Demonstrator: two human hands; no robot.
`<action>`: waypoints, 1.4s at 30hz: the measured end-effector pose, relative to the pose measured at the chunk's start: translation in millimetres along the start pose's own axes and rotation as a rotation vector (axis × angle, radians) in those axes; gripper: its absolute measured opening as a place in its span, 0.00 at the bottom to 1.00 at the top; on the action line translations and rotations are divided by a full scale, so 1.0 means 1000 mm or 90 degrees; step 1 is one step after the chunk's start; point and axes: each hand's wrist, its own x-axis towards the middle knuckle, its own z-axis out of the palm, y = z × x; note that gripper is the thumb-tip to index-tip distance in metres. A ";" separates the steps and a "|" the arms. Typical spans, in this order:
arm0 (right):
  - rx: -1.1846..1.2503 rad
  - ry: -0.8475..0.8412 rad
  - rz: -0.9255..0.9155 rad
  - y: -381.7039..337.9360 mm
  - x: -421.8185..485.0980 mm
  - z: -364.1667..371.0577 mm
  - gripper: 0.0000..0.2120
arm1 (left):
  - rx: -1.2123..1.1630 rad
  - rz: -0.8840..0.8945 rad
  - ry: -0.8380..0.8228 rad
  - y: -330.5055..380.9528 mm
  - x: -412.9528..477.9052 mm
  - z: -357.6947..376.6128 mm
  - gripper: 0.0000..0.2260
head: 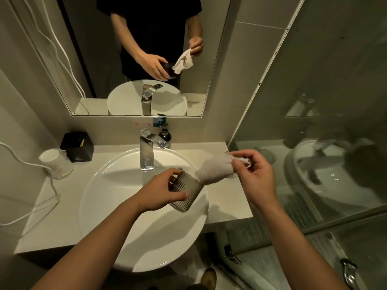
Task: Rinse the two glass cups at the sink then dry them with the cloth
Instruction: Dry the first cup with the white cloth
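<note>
Over the sink (117, 197), the left hand (161, 190) grips a ribbed glass cup (185, 194) tilted on its side; the right hand (256, 174) pinches the white cloth (215, 168), whose end touches the cup's mouth.

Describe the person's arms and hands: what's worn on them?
Both forearms are bare, with no gloves, watch or rings visible on the left hand or right hand. The mirror shows a black short-sleeved top.

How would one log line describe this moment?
step: drying | left hand: holds ribbed glass tilted over sink | right hand: holds cloth at glass mouth
</note>
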 end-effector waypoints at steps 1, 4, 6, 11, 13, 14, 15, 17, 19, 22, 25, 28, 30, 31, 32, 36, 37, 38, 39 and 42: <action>-0.029 0.028 -0.021 -0.005 0.004 -0.006 0.08 | 0.000 -0.007 0.043 -0.001 0.000 0.000 0.31; -0.181 0.019 -0.066 -0.017 0.011 -0.017 0.08 | -0.054 -0.002 0.147 0.003 -0.001 0.001 0.29; -0.268 -0.027 -0.044 -0.021 0.014 -0.012 0.10 | -0.113 0.015 0.180 0.008 0.001 0.006 0.28; -0.209 -0.017 0.054 -0.013 0.008 0.022 0.19 | -0.202 0.040 0.191 0.026 0.004 0.026 0.33; -0.117 0.065 0.090 -0.011 0.006 0.032 0.22 | -0.222 0.037 0.201 0.029 0.004 0.029 0.36; -0.074 0.102 0.101 -0.011 0.006 0.036 0.22 | -0.236 0.033 0.201 0.030 0.004 0.030 0.36; -0.032 0.126 0.112 -0.012 0.005 0.039 0.23 | -0.253 0.025 0.197 0.030 0.004 0.030 0.36; 0.036 0.131 0.134 -0.013 0.003 0.044 0.22 | -0.294 0.015 0.194 0.032 0.004 0.031 0.31; 0.080 0.090 0.136 -0.013 -0.002 0.048 0.15 | -0.343 0.009 0.204 0.034 0.004 0.029 0.24; 0.107 0.017 0.076 -0.008 -0.011 0.049 0.05 | -0.391 0.009 0.213 0.039 0.002 0.025 0.21; 0.063 -0.059 0.002 -0.005 -0.017 0.044 0.16 | -0.431 0.012 0.202 0.046 0.000 0.021 0.23; -0.003 -0.122 -0.079 -0.005 -0.020 0.046 0.21 | -0.466 0.023 0.188 0.053 -0.002 0.020 0.26; -0.073 -0.127 -0.136 -0.004 -0.022 0.049 0.24 | -0.470 0.032 0.185 0.056 -0.002 0.020 0.26; -0.109 -0.123 -0.160 -0.004 -0.022 0.051 0.25 | -0.469 0.038 0.182 0.058 -0.002 0.019 0.26; -0.143 -0.119 -0.175 -0.003 -0.022 0.051 0.25 | -0.466 0.044 0.177 0.059 -0.002 0.019 0.25; -0.225 -0.090 -0.219 0.003 -0.021 0.054 0.25 | -0.464 0.054 0.155 0.061 -0.004 0.016 0.24; -0.219 -0.084 -0.214 0.004 -0.021 0.055 0.25 | -0.469 0.055 0.150 0.060 -0.004 0.015 0.23; -0.201 -0.077 -0.198 0.006 -0.021 0.056 0.24 | -0.479 0.055 0.143 0.059 -0.005 0.014 0.22; -0.178 -0.071 -0.176 0.007 -0.021 0.057 0.24 | -0.492 0.057 0.135 0.058 -0.005 0.013 0.22; -0.119 -0.057 -0.126 0.006 -0.019 0.058 0.23 | -0.500 0.062 0.109 0.056 -0.007 0.012 0.22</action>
